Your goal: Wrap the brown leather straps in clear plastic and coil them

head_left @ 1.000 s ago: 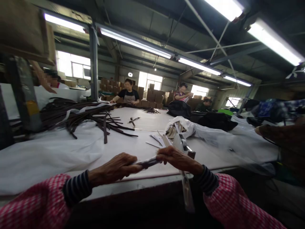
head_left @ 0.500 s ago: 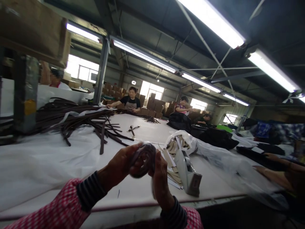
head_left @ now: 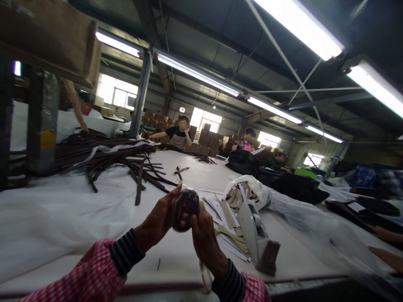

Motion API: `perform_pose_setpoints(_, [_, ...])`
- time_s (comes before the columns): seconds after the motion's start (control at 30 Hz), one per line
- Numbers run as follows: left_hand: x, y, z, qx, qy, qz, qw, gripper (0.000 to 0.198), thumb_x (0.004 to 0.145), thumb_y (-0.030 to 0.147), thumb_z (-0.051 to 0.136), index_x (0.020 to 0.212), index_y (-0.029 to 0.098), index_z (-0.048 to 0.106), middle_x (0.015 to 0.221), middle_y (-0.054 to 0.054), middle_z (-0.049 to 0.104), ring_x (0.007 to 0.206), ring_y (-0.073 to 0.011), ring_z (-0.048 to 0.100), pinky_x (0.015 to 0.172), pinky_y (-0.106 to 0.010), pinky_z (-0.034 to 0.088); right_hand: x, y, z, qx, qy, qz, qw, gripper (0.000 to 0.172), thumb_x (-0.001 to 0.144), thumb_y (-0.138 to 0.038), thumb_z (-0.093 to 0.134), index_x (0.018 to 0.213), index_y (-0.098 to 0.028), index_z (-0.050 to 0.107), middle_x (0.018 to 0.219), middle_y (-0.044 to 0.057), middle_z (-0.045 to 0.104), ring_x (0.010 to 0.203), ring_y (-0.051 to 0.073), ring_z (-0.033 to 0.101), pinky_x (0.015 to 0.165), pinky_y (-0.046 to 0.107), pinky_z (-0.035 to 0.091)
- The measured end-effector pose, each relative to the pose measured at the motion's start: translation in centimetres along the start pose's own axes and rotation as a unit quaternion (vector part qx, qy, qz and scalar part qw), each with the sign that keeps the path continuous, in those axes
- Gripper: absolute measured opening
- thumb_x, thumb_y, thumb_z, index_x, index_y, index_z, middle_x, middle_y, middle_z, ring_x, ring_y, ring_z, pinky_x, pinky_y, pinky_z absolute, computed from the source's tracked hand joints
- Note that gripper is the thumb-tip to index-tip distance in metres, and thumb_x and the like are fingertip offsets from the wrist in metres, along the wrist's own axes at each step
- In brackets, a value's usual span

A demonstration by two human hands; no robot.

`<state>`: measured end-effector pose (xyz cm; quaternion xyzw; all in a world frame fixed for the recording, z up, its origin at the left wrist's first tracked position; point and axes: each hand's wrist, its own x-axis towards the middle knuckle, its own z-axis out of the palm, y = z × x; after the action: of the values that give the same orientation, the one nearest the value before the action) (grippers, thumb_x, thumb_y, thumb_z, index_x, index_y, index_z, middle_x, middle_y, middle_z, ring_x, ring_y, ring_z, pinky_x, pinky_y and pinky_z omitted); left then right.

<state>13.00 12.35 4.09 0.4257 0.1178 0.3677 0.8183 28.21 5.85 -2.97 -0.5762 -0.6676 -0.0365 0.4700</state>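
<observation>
Both my hands are raised over the near edge of a white table (head_left: 94, 235). Between them is a dark brown belt rolled into a coil (head_left: 185, 209). My left hand (head_left: 160, 218) cups the coil from the left, thumb up along its side. My right hand (head_left: 203, 239) grips it from below and the right, fingers closed round it. A thin clear strip (head_left: 205, 274) hangs down below my right wrist. Both sleeves are red-and-white checked with striped cuffs.
A heap of dark belts (head_left: 107, 157) lies on white plastic at the left. A grey tape dispenser (head_left: 258, 237) and paper strips (head_left: 229, 222) sit right of my hands. Black bags (head_left: 296, 186) lie further right. Other people work at the far end; another person's hand (head_left: 388, 258) shows lower right.
A second ago my hands held the belt stretched out flat near the table edge. Since then it has been wound into a coil and lifted higher; the view has turned left.
</observation>
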Motion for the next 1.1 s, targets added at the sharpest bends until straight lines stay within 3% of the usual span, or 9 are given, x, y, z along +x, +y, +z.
perform_pose_setpoints(0.13, [-0.8, 1.7, -1.4, 0.085, -0.089, 0.063, 0.990, 0.031, 0.096, 0.045, 0.063, 0.095, 0.016, 0.073, 0.087, -0.005, 0.074, 0.085, -0.0191, 0.066, 0.082, -0.029, 0.053, 1.4, -2.9, -2.2, -0.096, 0.001, -0.064, 0.993, 0.017, 0.105, -0.024, 0.037, 0.113, -0.022, 0.052, 0.106, 0.012, 0.062, 0.098, 0.028, 0.063, 0.079, 0.039, 0.054])
perform_pose_setpoints(0.27, [-1.5, 4.8, -2.4, 0.270, -0.188, 0.018, 0.944, 0.045, 0.096, 0.057, 0.056, 0.088, 0.017, 0.073, 0.088, -0.005, 0.070, 0.084, -0.0217, 0.062, 0.079, -0.032, 0.048, 2.9, -4.6, -3.9, -0.248, -0.058, -0.213, 0.943, 0.013, 0.101, -0.012, 0.040, 0.104, -0.020, 0.050, 0.094, 0.008, 0.057, 0.079, 0.023, 0.056, 0.061, 0.033, 0.044])
perform_pose_setpoints(0.4, [-1.3, 5.4, -3.4, 0.549, -0.212, 0.057, 0.806, 0.029, 0.091, 0.048, 0.068, 0.090, 0.019, 0.070, 0.093, -0.001, 0.065, 0.090, -0.0201, 0.057, 0.081, -0.029, 0.043, 3.2, -3.3, -3.0, -0.361, -0.112, -0.293, 0.878, 0.017, 0.101, -0.007, 0.040, 0.104, -0.017, 0.053, 0.096, 0.010, 0.059, 0.084, 0.025, 0.054, 0.060, 0.034, 0.041])
perform_pose_setpoints(0.5, [-1.2, 2.4, -5.3, 0.648, -0.220, 0.131, 0.717, 0.023, 0.097, 0.041, 0.062, 0.095, 0.020, 0.067, 0.097, -0.003, 0.063, 0.096, -0.0209, 0.054, 0.088, -0.030, 0.043, 2.1, -1.8, -2.1, -0.313, -0.197, -0.260, 0.892, 0.013, 0.102, -0.013, 0.046, 0.112, -0.017, 0.053, 0.105, 0.009, 0.061, 0.094, 0.025, 0.056, 0.068, 0.034, 0.047])
perform_pose_setpoints(0.57, [-1.5, -0.2, -7.0, 0.676, -0.209, 0.174, 0.685, 0.015, 0.098, 0.034, 0.059, 0.097, 0.020, 0.065, 0.099, -0.004, 0.064, 0.099, -0.0215, 0.052, 0.089, -0.032, 0.043, 1.0, -0.9, -2.4, -0.226, -0.261, -0.201, 0.917, 0.027, 0.099, -0.023, 0.060, 0.124, -0.019, 0.050, 0.119, 0.009, 0.060, 0.105, 0.024, 0.058, 0.078, 0.034, 0.052])
perform_pose_setpoints(0.67, [-2.0, -2.8, -8.7, 0.693, -0.190, 0.200, 0.666, 0.007, 0.098, 0.026, 0.059, 0.095, 0.020, 0.062, 0.102, -0.004, 0.064, 0.102, -0.0220, 0.051, 0.089, -0.032, 0.043, -0.2, 0.7, -4.5, -0.113, -0.298, -0.085, 0.944, 0.053, 0.091, -0.033, 0.075, 0.135, -0.024, 0.048, 0.132, 0.008, 0.057, 0.112, 0.024, 0.060, 0.089, 0.037, 0.052])
perform_pose_setpoints(0.8, [-2.0, -3.1, -9.2, 0.706, -0.192, 0.195, 0.653, 0.012, 0.099, 0.026, 0.059, 0.090, 0.020, 0.061, 0.102, -0.004, 0.064, 0.103, -0.0220, 0.052, 0.090, -0.032, 0.043, -0.5, 2.3, -7.1, -0.044, -0.276, 0.033, 0.960, 0.025, 0.095, -0.031, 0.073, 0.116, -0.020, 0.066, 0.108, 0.005, 0.067, 0.094, 0.020, 0.065, 0.085, 0.034, 0.050])
perform_pose_setpoints(0.93, [-1.8, -2.8, -9.0, 0.721, -0.183, 0.190, 0.641, 0.010, 0.098, 0.023, 0.060, 0.090, 0.020, 0.062, 0.102, -0.004, 0.066, 0.101, -0.0225, 0.051, 0.088, -0.032, 0.044, -0.9, 2.3, -6.2, -0.030, -0.276, 0.021, 0.960, 0.009, 0.096, -0.028, 0.071, 0.096, -0.020, 0.075, 0.090, 0.003, 0.070, 0.088, 0.019, 0.062, 0.082, 0.032, 0.044])
perform_pose_setpoints(1.1, [-1.9, -3.0, -8.8, 0.721, -0.184, 0.202, 0.637, 0.013, 0.099, 0.024, 0.058, 0.087, 0.020, 0.063, 0.100, -0.005, 0.066, 0.099, -0.0227, 0.051, 0.086, -0.033, 0.045, -1.2, 1.8, -3.7, 0.001, -0.248, 0.021, 0.969, 0.025, 0.098, -0.033, 0.068, 0.078, -0.019, 0.073, 0.079, 0.002, 0.066, 0.077, 0.017, 0.059, 0.074, 0.030, 0.041])
